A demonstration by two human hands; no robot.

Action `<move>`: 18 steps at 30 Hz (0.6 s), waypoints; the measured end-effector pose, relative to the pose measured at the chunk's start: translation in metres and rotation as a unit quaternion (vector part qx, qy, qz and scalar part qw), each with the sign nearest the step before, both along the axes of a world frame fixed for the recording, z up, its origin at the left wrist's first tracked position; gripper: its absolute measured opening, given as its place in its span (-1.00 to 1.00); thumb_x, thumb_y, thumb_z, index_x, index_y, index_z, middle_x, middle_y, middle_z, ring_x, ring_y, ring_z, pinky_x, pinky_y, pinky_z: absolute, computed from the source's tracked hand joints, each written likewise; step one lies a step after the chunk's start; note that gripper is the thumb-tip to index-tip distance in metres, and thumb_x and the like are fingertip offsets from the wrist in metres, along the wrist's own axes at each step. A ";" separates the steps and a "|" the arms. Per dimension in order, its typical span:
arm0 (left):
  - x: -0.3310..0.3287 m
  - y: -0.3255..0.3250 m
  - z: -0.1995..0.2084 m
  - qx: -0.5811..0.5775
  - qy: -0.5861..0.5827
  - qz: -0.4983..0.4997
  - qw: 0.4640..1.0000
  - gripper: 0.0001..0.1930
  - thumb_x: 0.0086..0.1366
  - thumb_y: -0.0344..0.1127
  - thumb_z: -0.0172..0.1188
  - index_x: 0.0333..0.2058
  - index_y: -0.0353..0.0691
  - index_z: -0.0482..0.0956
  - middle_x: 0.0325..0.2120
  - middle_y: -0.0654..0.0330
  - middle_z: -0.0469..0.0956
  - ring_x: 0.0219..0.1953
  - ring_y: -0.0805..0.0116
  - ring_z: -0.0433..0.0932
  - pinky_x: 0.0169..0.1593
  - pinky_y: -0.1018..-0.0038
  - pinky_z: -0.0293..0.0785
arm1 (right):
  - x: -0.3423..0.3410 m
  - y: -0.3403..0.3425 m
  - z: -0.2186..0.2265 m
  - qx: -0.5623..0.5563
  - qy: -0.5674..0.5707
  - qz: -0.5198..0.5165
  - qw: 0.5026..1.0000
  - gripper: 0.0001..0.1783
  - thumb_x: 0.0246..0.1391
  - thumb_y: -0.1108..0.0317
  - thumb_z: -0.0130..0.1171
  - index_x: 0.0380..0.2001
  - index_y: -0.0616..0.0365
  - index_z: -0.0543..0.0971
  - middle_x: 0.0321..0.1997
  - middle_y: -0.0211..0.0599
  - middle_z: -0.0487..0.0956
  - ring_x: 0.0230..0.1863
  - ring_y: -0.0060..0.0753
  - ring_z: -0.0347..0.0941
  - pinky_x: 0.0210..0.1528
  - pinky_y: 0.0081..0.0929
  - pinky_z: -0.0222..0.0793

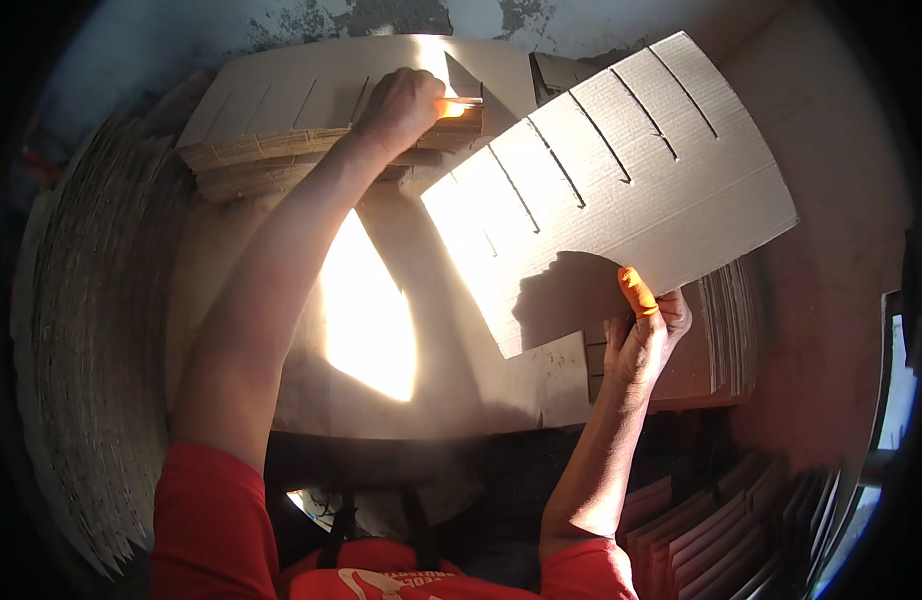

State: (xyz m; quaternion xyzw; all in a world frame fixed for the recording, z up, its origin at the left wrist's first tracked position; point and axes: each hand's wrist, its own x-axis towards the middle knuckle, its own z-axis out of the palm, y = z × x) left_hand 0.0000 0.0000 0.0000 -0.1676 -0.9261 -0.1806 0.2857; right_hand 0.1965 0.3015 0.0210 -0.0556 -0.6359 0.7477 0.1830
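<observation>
My right hand [645, 335], with an orange cover on the thumb, grips a slotted cardboard sheet [671, 190] by its near edge. The sheet is raised and tilted, a row of parallel slits running in from its far edge. Farther off to the left, my left hand [399, 112] is closed at the front edge of a stack of slotted cardboard sheets [271, 100]. Its orange-covered finger lies against a sheet's edge near the stack's right end, and the fingertips are partly hidden.
Tall piles of cardboard [91, 330] stand along the left side. More cardboard sheets [729, 325] are stacked behind my right hand, and several upright cardboard pieces [721, 530] fill the lower right. Bright sunlight falls on the work table [371, 320].
</observation>
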 end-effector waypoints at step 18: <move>0.026 0.011 -0.016 -0.300 0.188 -0.030 0.935 -0.83 0.09 -0.48 0.18 -0.32 -0.42 0.52 -0.14 0.07 0.48 -0.24 0.30 0.50 -0.28 0.47 0.63 | -0.001 -0.030 -0.003 0.001 0.104 -0.064 0.993 -0.88 0.02 0.52 0.33 -0.48 0.17 0.54 -0.60 -0.58 0.41 -0.82 -0.81 0.01 -0.83 -0.68 -0.16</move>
